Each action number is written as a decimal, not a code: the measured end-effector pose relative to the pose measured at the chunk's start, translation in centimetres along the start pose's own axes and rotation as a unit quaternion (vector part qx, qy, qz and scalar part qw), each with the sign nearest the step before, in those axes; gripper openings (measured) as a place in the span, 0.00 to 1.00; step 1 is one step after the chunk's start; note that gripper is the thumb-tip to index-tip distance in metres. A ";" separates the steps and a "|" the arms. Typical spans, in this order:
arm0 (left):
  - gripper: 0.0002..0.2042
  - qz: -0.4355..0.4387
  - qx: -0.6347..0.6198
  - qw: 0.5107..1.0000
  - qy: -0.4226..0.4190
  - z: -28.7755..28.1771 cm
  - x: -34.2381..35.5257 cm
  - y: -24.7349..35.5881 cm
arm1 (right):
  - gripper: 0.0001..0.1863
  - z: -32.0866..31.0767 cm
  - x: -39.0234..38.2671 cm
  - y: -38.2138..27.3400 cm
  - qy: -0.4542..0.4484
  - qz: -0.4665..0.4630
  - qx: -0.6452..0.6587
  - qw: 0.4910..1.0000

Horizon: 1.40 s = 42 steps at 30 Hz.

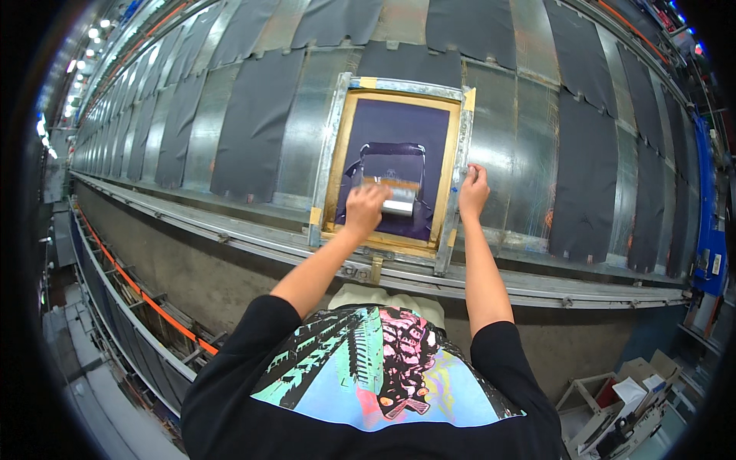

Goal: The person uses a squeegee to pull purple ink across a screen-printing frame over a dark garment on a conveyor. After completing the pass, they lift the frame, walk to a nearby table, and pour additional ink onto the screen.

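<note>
A screen printing frame point(332, 153) with metal rails, yellow tape and a dark purple mesh lies on the long metal table in front of me. My left hand point(366, 208) is closed on a squeegee point(399, 205), which rests on the lower half of the mesh; the hand is slightly blurred. Dark ink point(420, 217) lines the area around the squeegee. At the frame's right rail, my right hand point(474, 195) has its fingers curled and closed against the edge. Part of the squeegee is hidden behind my left hand.
Dark grey fabric pieces point(257, 126) lie in rows across the metal table point(498, 123). A metal rail point(537, 287) runs along its near edge. A blue part point(709, 207) stands at the far right end. A small stand point(625, 406) holding papers is at the lower right.
</note>
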<state>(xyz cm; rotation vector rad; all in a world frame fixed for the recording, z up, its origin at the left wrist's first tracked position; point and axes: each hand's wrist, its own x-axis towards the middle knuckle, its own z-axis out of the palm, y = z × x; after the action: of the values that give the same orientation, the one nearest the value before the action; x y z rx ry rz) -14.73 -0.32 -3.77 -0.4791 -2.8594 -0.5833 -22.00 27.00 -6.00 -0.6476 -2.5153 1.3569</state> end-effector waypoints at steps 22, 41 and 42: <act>0.20 0.012 -0.063 0.998 -0.026 -3.7 -5.8 -0.2 | 0.12 0.8 1.7 -2.0 0.001 -0.056 0.003 0.998; 0.31 -0.083 -0.065 0.992 -0.066 -23.2 -19.8 -37.1 | 0.12 34.1 -21.6 -23.3 -0.045 -0.014 0.075 0.996; 0.31 -0.097 -0.065 0.990 -0.075 -23.9 -20.3 -37.1 | 0.13 34.8 -22.0 -23.4 -0.046 -0.011 0.067 0.997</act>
<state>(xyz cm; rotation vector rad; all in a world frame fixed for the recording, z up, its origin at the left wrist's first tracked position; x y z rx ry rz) -5.96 -47.98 0.01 -0.2765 -3.0477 -0.8025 -22.44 -20.30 -5.31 -0.5412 -2.4662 1.5648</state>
